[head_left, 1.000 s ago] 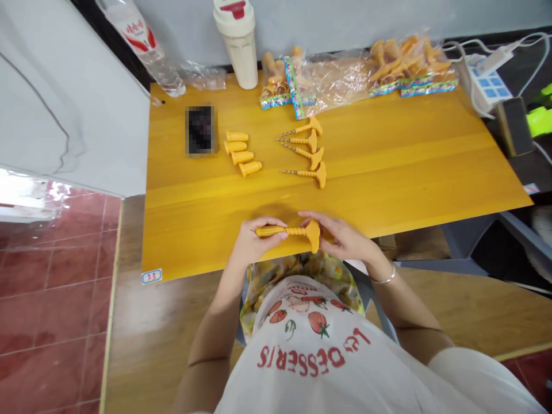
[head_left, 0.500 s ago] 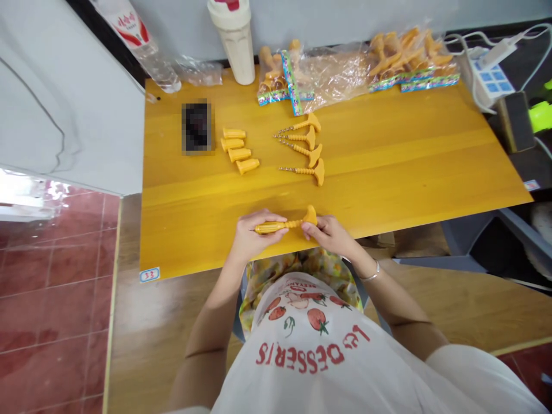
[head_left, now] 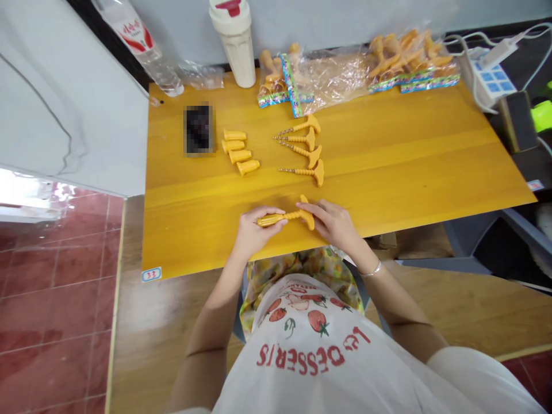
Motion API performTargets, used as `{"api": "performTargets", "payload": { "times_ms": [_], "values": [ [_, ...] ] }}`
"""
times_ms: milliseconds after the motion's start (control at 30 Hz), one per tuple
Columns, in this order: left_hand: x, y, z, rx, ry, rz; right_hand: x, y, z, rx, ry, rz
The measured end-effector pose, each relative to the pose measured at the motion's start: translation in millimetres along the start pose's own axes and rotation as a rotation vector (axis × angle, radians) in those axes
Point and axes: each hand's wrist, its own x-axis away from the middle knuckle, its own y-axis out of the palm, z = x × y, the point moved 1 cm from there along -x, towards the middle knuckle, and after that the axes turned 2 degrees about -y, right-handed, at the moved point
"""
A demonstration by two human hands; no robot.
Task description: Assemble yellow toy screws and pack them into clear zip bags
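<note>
Left fingers [head_left: 275,211] pinched around sleeve end of ridged yellow plastic corkscrew [head_left: 292,215]; right fingers [head_left: 314,209] touching smooth T-handle, grip unclear. Tabletop [head_left: 414,167] edge just below fingers; open wood-grain stretch rightward.

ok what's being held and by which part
A yellow tool: the left hand pinches its cap; the right hand touches its handle, whether gripping is unclear.

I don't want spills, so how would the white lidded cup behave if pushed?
The white lidded cup might tip if pushed near the top, since it's tall and narrower at the base. Its even outline suggests it's probably stiff rather than squashy.
</note>
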Motion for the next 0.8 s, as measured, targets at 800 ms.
{"api": "performTargets", "payload": {
  "times_ms": [800],
  "values": [
    [-8,-2.5,-13,-0.174,0.202,0.013,-2,-3,2,-0.457,0.145,0.057]
  ]
}}
